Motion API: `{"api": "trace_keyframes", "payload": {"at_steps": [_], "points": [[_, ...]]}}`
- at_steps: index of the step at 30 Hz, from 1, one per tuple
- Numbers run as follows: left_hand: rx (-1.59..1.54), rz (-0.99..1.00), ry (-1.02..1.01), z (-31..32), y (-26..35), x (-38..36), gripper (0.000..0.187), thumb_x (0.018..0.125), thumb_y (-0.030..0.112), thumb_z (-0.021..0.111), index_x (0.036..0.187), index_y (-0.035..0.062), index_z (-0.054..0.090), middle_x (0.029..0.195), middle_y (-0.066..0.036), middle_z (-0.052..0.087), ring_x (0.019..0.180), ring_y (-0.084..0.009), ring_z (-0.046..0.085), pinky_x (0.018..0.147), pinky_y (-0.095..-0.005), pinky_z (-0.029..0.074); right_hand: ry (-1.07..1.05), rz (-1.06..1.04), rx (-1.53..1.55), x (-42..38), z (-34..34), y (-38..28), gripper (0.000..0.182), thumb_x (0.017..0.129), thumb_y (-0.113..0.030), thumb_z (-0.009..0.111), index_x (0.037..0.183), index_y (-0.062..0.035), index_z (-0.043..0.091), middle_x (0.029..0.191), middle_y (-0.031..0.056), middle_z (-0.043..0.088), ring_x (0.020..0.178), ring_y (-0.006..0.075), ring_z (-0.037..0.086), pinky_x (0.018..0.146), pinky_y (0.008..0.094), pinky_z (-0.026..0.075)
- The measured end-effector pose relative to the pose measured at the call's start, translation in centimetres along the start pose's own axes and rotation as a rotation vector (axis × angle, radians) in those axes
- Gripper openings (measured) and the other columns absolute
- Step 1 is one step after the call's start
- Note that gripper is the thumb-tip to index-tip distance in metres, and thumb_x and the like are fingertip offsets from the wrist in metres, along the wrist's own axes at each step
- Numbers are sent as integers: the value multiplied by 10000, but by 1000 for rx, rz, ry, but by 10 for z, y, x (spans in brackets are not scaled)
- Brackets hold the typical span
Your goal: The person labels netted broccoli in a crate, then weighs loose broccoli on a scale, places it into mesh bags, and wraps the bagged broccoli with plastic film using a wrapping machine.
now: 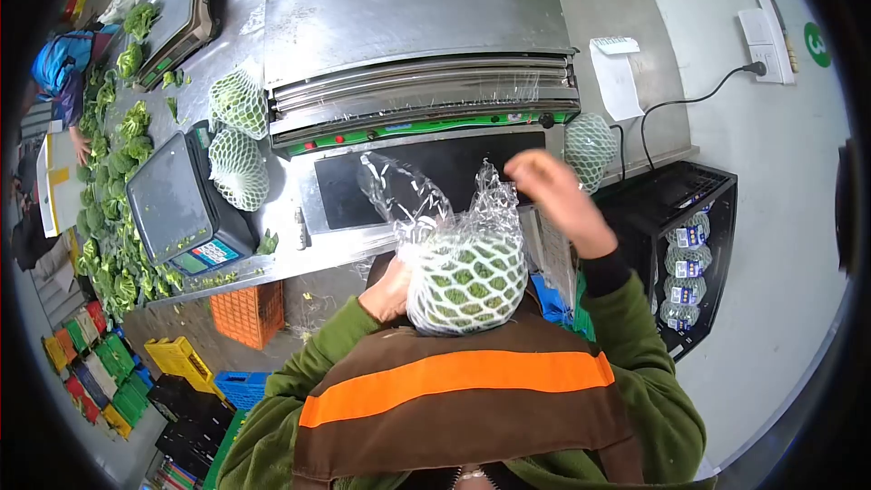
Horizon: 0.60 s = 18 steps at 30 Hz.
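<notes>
The stainless counter (635, 45) carries the whole wrapping station, and you stand square to it. The film wrapping machine (417, 63) fills its middle, with its black hot plate (426, 183) just below the roller. Left of the machine sit two digital scales (177, 204), and loose leafy greens (113, 209) lie heaped along the counter's left edge. Two netted vegetables (239, 141) wait between the scales and the machine; another netted vegetable (590, 147) rests at the machine's right end. A black crate (699, 245) to your right holds wrapped, labelled ones.

The piece in work, a green vegetable in white foam net (467, 279), is held up close to your chest, in front of the hot plate and not on it. Cling film (426, 204) already drapes over it, with loose tails standing up above.

Your left hand (390, 295) cups the netted vegetable from the side and below; its fingers are mostly hidden behind it, so I cannot tell how they are set. Your right hand (558, 200) is raised above and to the right, fingers curled together, apparently pinching a film tail, though the grip itself is blurred.

To do this well, I judge you should keep the film taut as you pull, gather the tails to one spot underneath, and hold the net steady so it does not bunch.
</notes>
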<state>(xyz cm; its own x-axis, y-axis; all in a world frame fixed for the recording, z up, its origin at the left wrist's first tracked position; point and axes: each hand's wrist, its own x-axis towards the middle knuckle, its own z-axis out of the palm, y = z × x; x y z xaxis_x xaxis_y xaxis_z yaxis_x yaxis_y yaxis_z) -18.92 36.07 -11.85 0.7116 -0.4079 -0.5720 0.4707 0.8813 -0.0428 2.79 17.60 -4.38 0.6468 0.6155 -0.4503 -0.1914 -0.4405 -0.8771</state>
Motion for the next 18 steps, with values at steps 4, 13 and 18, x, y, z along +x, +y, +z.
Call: {"api": "trace_keyframes", "payload": {"at_steps": [4, 13, 18], "points": [[196, 31, 147, 41, 12, -9, 393, 1000, 173, 498, 1343, -16, 466, 1287, -132, 578, 1099, -210, 617, 963, -351, 508, -351, -107, -73, 3, 12, -135, 283, 916, -253, 631, 1041, 0, 641, 874, 59, 678, 759, 148, 627, 688, 269, 492], [635, 161, 79, 74, 22, -26, 412, 1000, 230, 523, 1322, -22, 477, 1229, -89, 592, 1055, -141, 594, 914, -282, 488, -257, -51, 152, 6, 50, -28, 266, 893, -182, 699, 746, -45, 526, 689, -28, 551, 647, 30, 498, 549, 213, 403], [891, 802, 64, 71, 16, -7, 339, 929, 92, 573, 1256, 27, 512, 1199, -78, 571, 1053, -137, 556, 908, -263, 444, -207, 62, 808, -58, 86, 10, 161, 938, -107, 601, 1061, -69, 505, 1001, -12, 567, 943, 37, 545, 835, 200, 467]]}}
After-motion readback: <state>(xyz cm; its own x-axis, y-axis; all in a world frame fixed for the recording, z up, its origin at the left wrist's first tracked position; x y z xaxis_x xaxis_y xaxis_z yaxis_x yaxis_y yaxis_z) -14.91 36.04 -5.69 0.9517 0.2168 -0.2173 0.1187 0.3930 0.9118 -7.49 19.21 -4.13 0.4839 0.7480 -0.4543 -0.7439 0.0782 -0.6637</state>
